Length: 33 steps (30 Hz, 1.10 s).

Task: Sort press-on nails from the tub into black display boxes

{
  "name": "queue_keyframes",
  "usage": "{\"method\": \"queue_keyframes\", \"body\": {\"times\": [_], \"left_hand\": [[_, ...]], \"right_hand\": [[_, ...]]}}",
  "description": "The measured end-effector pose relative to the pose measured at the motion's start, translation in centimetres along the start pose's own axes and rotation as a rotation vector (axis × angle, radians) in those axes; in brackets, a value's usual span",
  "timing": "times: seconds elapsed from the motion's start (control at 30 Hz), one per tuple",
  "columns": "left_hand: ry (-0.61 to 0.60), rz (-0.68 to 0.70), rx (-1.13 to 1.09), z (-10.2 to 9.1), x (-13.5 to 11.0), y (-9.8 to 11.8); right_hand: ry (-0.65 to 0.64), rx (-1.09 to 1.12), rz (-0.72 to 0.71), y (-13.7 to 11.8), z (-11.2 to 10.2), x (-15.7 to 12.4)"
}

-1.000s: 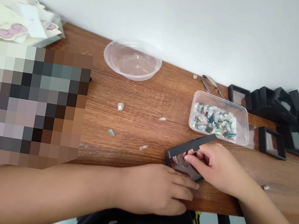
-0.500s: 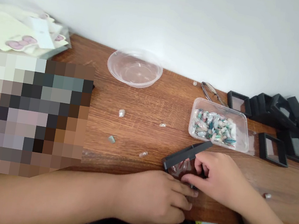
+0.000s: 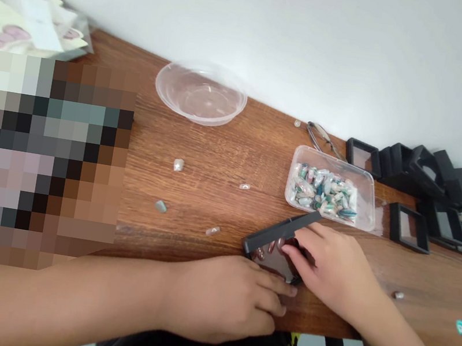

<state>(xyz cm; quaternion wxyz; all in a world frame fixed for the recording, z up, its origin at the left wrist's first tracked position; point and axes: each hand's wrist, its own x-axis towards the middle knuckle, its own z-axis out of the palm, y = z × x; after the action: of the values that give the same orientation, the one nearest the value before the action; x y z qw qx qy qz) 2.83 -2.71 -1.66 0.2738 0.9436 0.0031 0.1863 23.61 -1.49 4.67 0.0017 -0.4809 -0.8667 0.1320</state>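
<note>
A black box frame point(image 3: 280, 232) with a clear pane stands tilted at the table's near edge. Several brownish-red press-on nails point(image 3: 261, 253) show inside it. My left hand point(image 3: 232, 299) lies along its near side, fingers stretched out and fingertips at its lower right. From the right, my right hand point(image 3: 326, 264) reaches into the frame, thumb and fingers drawn together beside the nails. What lies between those fingertips is hidden by the frame wall. Just behind is a clear rectangular tub point(image 3: 364, 211) full of glossy press-on nails in green, white and pink point(image 3: 320, 190).
Loose nails point(image 3: 178, 165) are scattered over the wooden table point(image 3: 212, 152). A round clear plastic bowl point(image 3: 199, 114) stands by the wall, and glasses point(image 3: 324, 138) lie behind the tub. Black frames point(image 3: 410, 228) are piled at the right. Packaged cards point(image 3: 43, 29) lie far left, above a blurred patch.
The view has shifted slightly. My right thumb and fingers have moved a little up and left inside the frame, closer to the nails. My left hand keeps its place beside the frame.
</note>
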Motion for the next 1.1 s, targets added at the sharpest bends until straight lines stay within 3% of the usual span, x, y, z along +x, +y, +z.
{"method": "queue_keyframes", "body": {"times": [0.3,0.5,0.8,1.1], "left_hand": [[0.001,0.013,0.023,-0.1,0.0,0.0],[0.029,0.0,0.04,0.0,0.0,0.1],[-0.007,0.002,0.041,0.2,-0.1,-0.2],[0.037,0.007,0.04,0.1,-0.1,0.0]], "right_hand": [[0.038,-0.014,-0.087,-0.2,0.6,0.0],[-0.026,0.071,-0.137,-0.1,0.8,0.3],[0.017,0.089,-0.157,0.1,1.3,0.7],[0.059,0.119,-0.208,0.2,1.6,0.7]]}}
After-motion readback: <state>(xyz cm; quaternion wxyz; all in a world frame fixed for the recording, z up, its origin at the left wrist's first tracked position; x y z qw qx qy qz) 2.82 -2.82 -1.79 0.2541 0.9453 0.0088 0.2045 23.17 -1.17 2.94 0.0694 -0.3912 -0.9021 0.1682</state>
